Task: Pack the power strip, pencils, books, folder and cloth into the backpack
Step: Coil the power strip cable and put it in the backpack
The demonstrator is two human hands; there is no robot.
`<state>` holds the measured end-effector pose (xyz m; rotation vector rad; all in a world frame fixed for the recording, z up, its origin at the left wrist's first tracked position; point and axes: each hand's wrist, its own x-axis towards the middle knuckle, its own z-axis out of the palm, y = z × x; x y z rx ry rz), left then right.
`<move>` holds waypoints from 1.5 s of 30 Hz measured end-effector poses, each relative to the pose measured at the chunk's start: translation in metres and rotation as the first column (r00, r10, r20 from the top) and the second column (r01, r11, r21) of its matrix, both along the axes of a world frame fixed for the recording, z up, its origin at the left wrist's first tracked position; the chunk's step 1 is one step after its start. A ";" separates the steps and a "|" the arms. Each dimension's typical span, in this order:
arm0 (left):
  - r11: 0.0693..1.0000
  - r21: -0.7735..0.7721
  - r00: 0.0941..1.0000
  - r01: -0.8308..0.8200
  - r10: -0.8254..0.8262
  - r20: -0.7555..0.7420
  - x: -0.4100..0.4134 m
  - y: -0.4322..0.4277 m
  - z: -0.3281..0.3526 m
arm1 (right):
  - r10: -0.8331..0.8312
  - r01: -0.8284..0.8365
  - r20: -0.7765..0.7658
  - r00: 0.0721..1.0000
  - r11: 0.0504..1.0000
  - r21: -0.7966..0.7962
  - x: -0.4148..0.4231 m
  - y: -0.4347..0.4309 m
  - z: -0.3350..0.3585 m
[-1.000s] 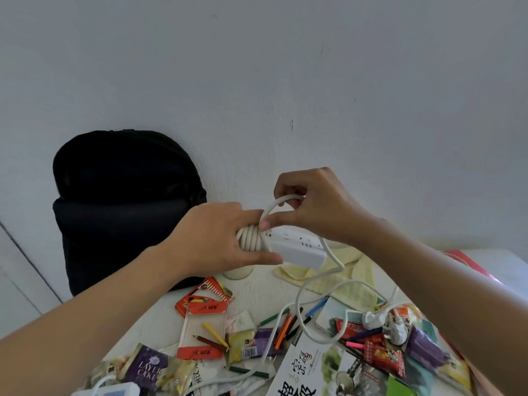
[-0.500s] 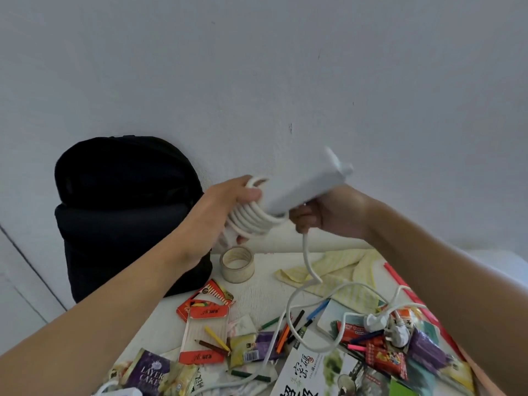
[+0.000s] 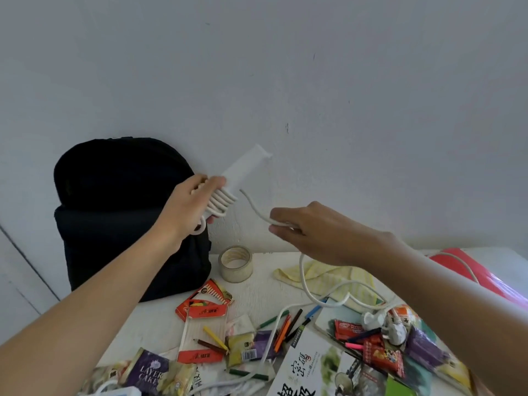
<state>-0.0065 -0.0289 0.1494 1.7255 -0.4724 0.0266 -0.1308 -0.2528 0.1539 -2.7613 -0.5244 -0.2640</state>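
Head view. Left grip [image 3: 194,204] is up in the air, in front of the backpack's [image 3: 120,218] upper right edge. Its fingers and thumb curl round the cord coils [image 3: 221,201] wound on one end of the white power strip [image 3: 245,167]. The strip is tilted, its free end pointing up and away from the backpack, against the wall.

Right grip [image 3: 308,232] is also in the air, further right of the backpack, pinching the loose cord [image 3: 254,205]. A short length rises from it toward the coils. The rest drops to the surface [image 3: 151,324] and trails to a white plug [image 3: 397,330], well right of the backpack.

The backpack is black and stands upright at the wall; cannot tell whether its zip is open.

- Tape roll [image 3: 235,264]: just right of the backpack's base.
- Yellow cloth [image 3: 337,278]: further right, under the hanging cord.
- Red folder [image 3: 480,275]: farthest right of the backpack.
- Pencils [image 3: 283,327]: loose, in front and to the right of the backpack, among snack packets [image 3: 148,372].
- Book [image 3: 314,370]: nearer the camera than the pencils.
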 end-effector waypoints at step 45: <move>0.828 -0.507 0.881 0.242 -0.406 -0.244 -0.050 -0.038 0.005 | 0.268 0.112 -0.194 0.944 0.292 0.950 0.025 -0.005 0.004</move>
